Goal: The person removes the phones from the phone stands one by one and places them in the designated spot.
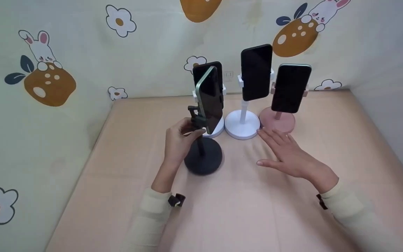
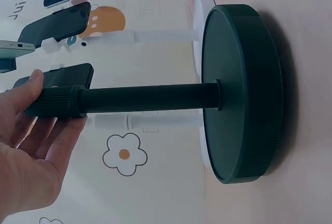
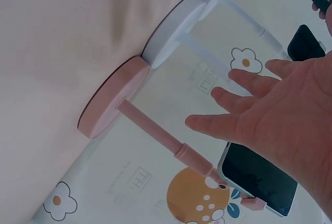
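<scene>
head view: left hand (image 1: 178, 142) clamped on black stand (image 1: 202, 154); right hand (image 1: 289, 156) spread, holding nothing. step judged: positioning; next likely calls for keeping it level.

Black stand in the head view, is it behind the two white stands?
No, the black stand sits nearer the camera than both the left white stand and the right white stand.
</scene>
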